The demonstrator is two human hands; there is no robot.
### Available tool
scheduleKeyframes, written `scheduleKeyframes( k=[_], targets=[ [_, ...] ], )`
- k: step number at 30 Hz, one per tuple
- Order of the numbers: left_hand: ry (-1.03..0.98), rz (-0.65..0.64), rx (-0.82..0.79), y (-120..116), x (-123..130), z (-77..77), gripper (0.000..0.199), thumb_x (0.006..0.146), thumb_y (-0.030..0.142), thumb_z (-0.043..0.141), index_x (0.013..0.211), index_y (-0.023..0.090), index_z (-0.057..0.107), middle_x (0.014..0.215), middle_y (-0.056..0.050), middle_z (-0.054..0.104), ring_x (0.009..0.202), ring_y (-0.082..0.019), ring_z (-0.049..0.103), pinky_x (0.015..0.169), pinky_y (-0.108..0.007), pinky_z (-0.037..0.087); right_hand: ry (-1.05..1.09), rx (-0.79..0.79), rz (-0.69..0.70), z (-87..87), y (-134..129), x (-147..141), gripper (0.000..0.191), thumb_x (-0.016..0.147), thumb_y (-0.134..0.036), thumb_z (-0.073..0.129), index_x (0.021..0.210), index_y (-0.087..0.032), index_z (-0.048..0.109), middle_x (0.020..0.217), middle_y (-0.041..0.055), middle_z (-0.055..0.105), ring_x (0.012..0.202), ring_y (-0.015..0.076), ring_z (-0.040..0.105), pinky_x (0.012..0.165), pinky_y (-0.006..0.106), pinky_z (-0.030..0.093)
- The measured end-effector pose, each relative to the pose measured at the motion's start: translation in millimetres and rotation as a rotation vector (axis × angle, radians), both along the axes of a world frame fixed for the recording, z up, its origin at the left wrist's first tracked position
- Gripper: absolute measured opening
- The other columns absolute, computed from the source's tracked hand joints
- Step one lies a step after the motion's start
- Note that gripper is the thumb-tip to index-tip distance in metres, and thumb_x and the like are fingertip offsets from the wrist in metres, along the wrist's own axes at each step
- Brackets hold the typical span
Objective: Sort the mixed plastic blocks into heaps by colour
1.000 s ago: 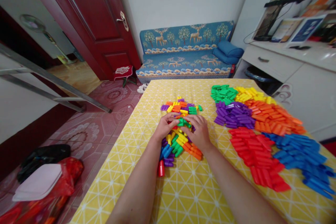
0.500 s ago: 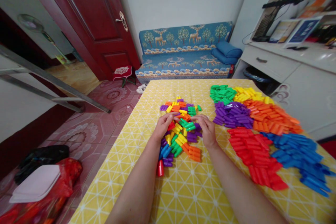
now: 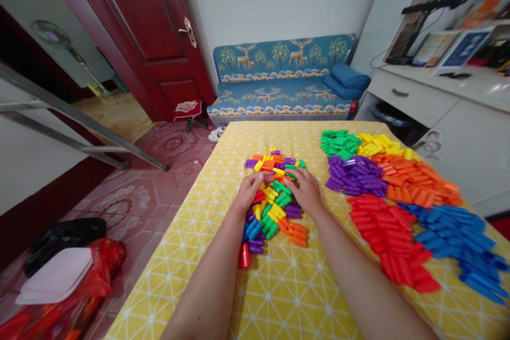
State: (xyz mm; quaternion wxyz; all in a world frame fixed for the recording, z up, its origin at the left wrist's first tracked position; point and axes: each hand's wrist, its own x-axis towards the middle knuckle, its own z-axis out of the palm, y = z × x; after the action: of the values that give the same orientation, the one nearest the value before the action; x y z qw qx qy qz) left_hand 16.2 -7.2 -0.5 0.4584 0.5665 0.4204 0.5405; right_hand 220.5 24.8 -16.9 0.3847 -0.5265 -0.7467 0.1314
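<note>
A mixed pile of small bullet-shaped plastic pieces point(image 3: 274, 210) in several colours lies on the yellow patterned tablecloth point(image 3: 295, 297). My left hand point(image 3: 250, 191) rests at the pile's left edge, beside red and yellow pieces, its fingers stretched out towards the middle. My right hand point(image 3: 306, 190) reaches over the right side with its fingers apart, near green pieces point(image 3: 282, 196) and orange ones. Nothing is visibly gripped in either hand, though the fingertips partly hide what lies under them. A larger red cone-like piece point(image 3: 244, 256) is at the pile's near end.
To the right lie sorted heaps: green point(image 3: 339, 143), yellow point(image 3: 384, 146), purple point(image 3: 354, 175), orange point(image 3: 418, 178), red point(image 3: 392, 241) and blue point(image 3: 458, 234). Beyond the table stands a blue patterned sofa point(image 3: 279, 93). A metal ladder-like frame point(image 3: 99, 133) and bags are on the left.
My right hand has moved slightly left and further over the pile, its fingers now more spread. My left hand stays nearly where it was. The whole view has shifted a little.
</note>
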Motion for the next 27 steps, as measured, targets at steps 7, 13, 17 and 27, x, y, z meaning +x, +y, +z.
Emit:
scheduleKeyframes(
  k=[7, 13, 17, 27],
  targets=[
    [0.045, -0.014, -0.006, 0.6, 1.7, -1.1, 0.046, 0.083, 0.051, 0.06, 0.107, 0.013, 0.07, 0.101, -0.012, 0.073, 0.096, -0.024, 0.066, 0.092, -0.037, 0.048, 0.349, -0.007, 0.06, -4.6, -6.9, 3.1, 0.025, 0.076, -0.037, 0.067, 0.091, -0.021, 0.057, 0.09, 0.0035, 0.063, 0.084, 0.0204, 0.061, 0.08, 0.035, 0.05],
    [0.283, -0.076, 0.085, -0.9, -1.1, -2.6, 0.04, 0.075, 0.042, 0.072, 0.107, 0.017, 0.071, 0.111, -0.011, 0.069, 0.105, -0.026, 0.062, 0.097, -0.038, 0.045, 0.552, -0.168, 0.161, 1.8, -20.5, 2.6, 0.022, 0.081, -0.039, 0.062, 0.094, -0.021, 0.057, 0.085, 0.0025, 0.066, 0.076, 0.0188, 0.063, 0.071, 0.032, 0.051],
    [0.413, -0.069, 0.142, -1.0, -1.5, -4.1, 0.046, 0.065, 0.036, 0.081, 0.106, 0.018, 0.072, 0.107, -0.011, 0.068, 0.101, -0.025, 0.061, 0.093, -0.037, 0.045, 0.473, -0.15, 0.175, 8.1, -28.6, 2.2, 0.025, 0.083, -0.041, 0.06, 0.098, -0.021, 0.061, 0.09, 0.0041, 0.068, 0.083, 0.0199, 0.064, 0.077, 0.034, 0.051],
    [0.372, -0.031, 0.125, 1.3, 0.2, -6.1, 0.027, 0.073, 0.037, 0.075, 0.089, 0.016, 0.074, 0.091, -0.008, 0.07, 0.087, -0.02, 0.064, 0.083, -0.031, 0.048, 0.244, -0.014, 0.2, 17.2, -35.8, 4.1, 0.036, 0.075, -0.031, 0.067, 0.109, -0.022, 0.06, 0.075, -0.0006, 0.065, 0.072, 0.0176, 0.062, 0.072, 0.03, 0.048]
  ],
)
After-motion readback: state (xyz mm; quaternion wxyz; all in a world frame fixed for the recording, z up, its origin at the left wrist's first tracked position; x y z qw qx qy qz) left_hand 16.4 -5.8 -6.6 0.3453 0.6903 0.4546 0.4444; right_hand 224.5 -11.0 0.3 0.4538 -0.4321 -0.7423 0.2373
